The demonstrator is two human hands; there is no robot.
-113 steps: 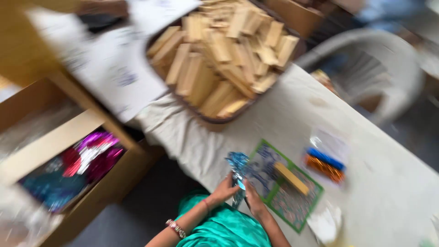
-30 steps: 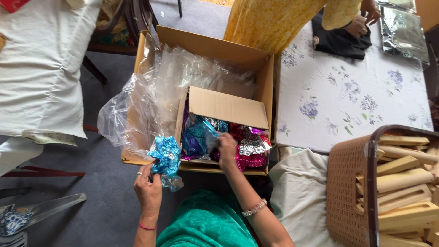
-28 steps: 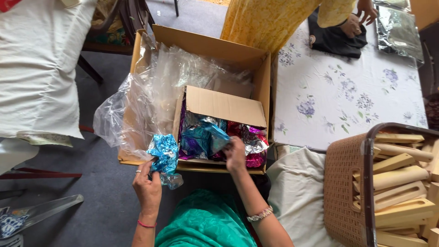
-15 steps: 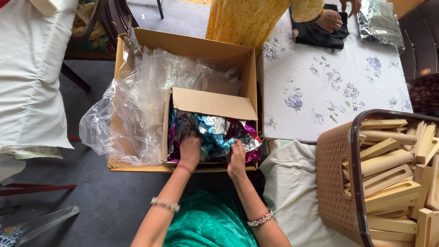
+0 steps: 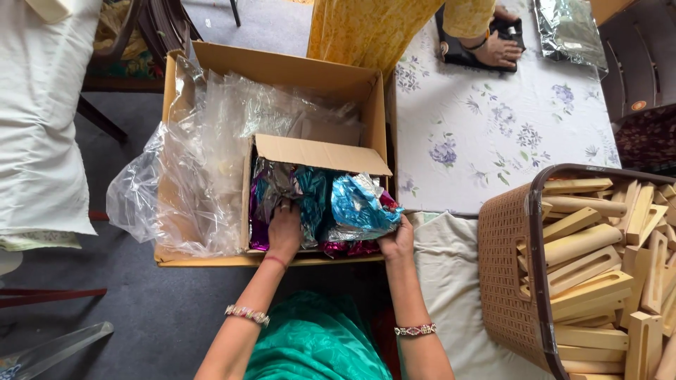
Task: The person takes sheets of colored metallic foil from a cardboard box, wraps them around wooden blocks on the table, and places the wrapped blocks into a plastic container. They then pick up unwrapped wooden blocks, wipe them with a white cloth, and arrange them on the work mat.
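Both hands were down in the cardboard box (image 5: 282,70): the left hand (image 5: 284,232) lay spread on the foil wrappers (image 5: 317,204), the right hand (image 5: 398,239) pinched their blue edge.

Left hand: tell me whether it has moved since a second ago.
Yes. The left hand was outside the cardboard box, holding blue foil near its front edge; it has moved right and forward into the inner carton, and now rests on the foil wrappers.
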